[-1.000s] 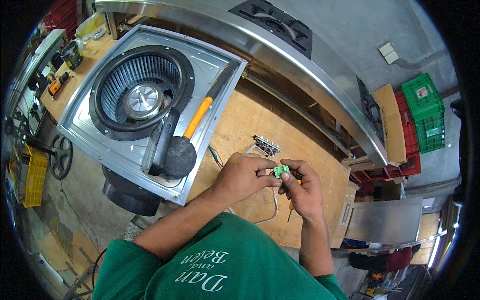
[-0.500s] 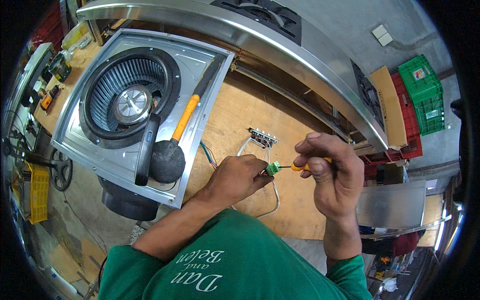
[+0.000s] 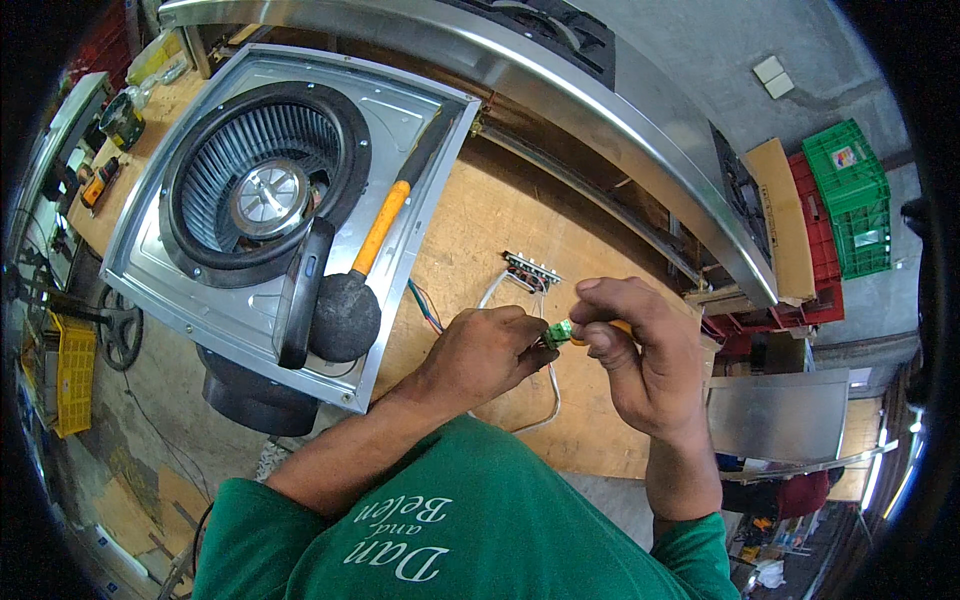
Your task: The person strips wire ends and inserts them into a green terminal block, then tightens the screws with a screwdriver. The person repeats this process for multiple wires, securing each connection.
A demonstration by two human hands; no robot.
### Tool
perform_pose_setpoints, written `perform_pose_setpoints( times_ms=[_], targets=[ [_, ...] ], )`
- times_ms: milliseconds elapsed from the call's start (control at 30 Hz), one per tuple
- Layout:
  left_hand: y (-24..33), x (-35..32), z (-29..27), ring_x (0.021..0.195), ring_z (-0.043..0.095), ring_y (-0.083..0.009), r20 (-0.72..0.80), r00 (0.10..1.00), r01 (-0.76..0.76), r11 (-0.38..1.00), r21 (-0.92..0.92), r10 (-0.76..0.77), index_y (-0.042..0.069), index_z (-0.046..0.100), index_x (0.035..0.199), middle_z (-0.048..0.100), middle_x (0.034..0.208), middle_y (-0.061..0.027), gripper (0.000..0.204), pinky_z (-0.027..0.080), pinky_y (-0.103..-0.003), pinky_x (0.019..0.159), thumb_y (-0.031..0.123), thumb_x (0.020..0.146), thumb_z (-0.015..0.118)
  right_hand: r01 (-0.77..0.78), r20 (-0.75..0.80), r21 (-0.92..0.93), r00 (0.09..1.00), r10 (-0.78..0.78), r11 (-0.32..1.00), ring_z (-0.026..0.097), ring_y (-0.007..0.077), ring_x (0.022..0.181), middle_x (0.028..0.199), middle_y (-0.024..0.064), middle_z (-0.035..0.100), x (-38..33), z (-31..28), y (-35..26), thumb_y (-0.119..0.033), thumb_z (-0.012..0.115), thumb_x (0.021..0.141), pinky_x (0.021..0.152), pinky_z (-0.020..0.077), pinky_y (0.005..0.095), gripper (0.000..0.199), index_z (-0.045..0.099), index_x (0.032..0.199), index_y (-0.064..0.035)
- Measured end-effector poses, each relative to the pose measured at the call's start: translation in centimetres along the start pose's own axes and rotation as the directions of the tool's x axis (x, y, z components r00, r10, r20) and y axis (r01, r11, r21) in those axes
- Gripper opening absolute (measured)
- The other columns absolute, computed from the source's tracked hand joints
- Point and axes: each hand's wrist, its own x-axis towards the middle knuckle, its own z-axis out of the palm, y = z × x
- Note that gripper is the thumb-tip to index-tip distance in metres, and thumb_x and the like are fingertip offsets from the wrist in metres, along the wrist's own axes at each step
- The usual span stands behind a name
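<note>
Between the thumb and fingers of my left hand (image 3: 480, 348) is a small green screw terminal block (image 3: 558, 333), pinched near its edge. Thin wires run from it, largely hidden by the fingers. My right hand (image 3: 648, 360) grips a small screwdriver with an orange handle (image 3: 622, 326), close against the block's right side; the tip is out of sight. Just beyond both hands, a narrow circuit board (image 3: 531, 269) lies on the wooden tabletop (image 3: 470, 215), with a white cable (image 3: 556, 392) looping from it. Coloured wires (image 3: 424, 306) come from the metal housing beside my left hand.
At left, a metal housing (image 3: 415, 75) holds a round blower fan (image 3: 270, 198). On it lie a rubber mallet (image 3: 346, 316) and a long black device (image 3: 306, 295). A stainless steel panel (image 3: 640, 125) spans the far side. Green crates (image 3: 848, 200) stand right; a drill (image 3: 98, 183) lies far left.
My right hand has moved left, bringing the screwdriver handle right up to the terminal block; its shaft no longer shows. My left hand keeps its pinch. The whole view has shifted slightly.
</note>
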Motion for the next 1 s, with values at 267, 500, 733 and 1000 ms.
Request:
perform_pose_setpoints(
  times_ms=[267,500,733,1000],
  targets=[
    [0.2,-0.2,-0.1,0.072,0.068,-0.0335,0.014,0.999,0.033,0.993,-0.116,-0.032,0.004,0.068,0.092,0.065,0.078,-0.0135,0.021,0.054,-0.044,0.065,0.022,0.085,0.076,0.152,0.371,0.002,0.918,-0.142,0.988,0.068,0.0334,0.101,0.106,0.0161,0.069,1.6,-2.7,-0.3,0.008,0.065,0.081,0.086,0.0547,0.0399,0.038,0.065,0.116,-0.0046],
    [-0.3,-0.1,0.0,0.073,0.068,-0.0335,0.046,0.999,0.024,0.999,0.036,-0.026,0.003,0.067,0.091,0.065,0.079,-0.0141,0.023,0.055,-0.044,0.065,0.024,0.086,0.075,0.093,0.269,-0.506,0.962,0.054,0.857,0.066,0.0326,0.092,0.1,0.014,0.067,1.0,-1.9,-1.6,-0.011,0.071,0.082,0.076,0.053,0.0428,0.044,0.062,0.125,-0.0103],
    [0.2,-0.2,0.5,0.072,0.067,-0.0347,-0.039,0.999,0.013,0.996,-0.087,-0.016,0.003,0.067,0.085,0.065,0.078,-0.0154,0.022,0.053,-0.046,0.064,0.023,0.087,0.074,0.247,0.208,-0.291,0.959,-0.191,0.924,0.065,0.0317,0.078,0.089,0.0115,0.067,0.9,-1.2,-0.4,-0.012,0.081,0.073,0.069,0.0515,0.0398,0.054,0.064,0.123,-0.0079],
    [0.1,-0.2,0.3,0.073,0.067,-0.0367,0.028,1.0,0.007,0.998,0.058,-0.009,0.002,0.067,0.088,0.066,0.079,-0.0168,0.021,0.053,-0.047,0.065,0.022,0.086,0.074,0.046,0.104,-0.203,0.994,-0.025,0.978,0.067,0.0332,0.086,0.093,0.0122,0.068,0.3,-1.1,-0.4,-0.014,0.071,0.084,0.074,0.0533,0.0428,0.044,0.062,0.126,-0.0113]
  ],
)
